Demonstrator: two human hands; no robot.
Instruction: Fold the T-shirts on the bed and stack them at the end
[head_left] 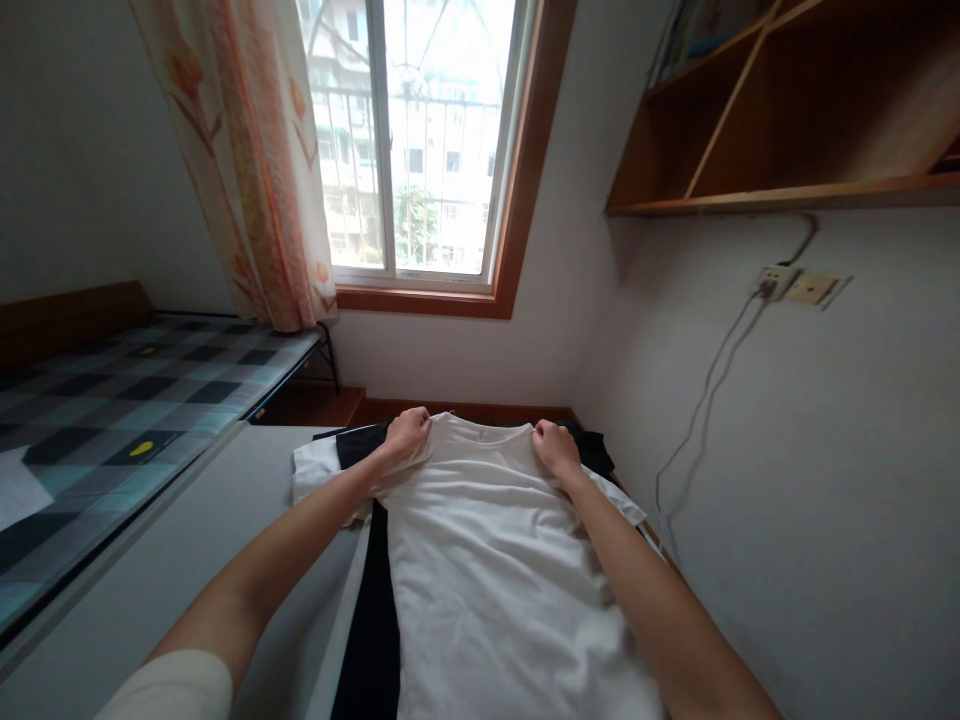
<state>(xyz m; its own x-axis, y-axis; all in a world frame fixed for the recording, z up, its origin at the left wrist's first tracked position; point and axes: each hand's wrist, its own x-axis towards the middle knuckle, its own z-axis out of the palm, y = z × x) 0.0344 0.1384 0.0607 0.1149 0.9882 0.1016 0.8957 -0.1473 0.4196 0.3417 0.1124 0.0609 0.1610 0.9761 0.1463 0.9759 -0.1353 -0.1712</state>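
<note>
A white T-shirt (495,560) is spread out in front of me, its round neckline at the far end and soft wrinkles across its body. My left hand (409,432) is closed on the shirt's left shoulder beside the collar. At the opposite shoulder, my right hand (555,447) grips the fabric next to the neckline. Beneath the shirt lies black and white cloth (369,620), showing along its left side and past both shoulders. The lower hem is out of view.
A grey-white tabletop (187,560) extends to the left. Beyond it is a bed with a checked mattress (202,385). A floral curtain (255,180) hangs by the window (442,150). On the right wall are a wooden shelf (750,200) and a socket (776,282) with a dangling cord (697,410).
</note>
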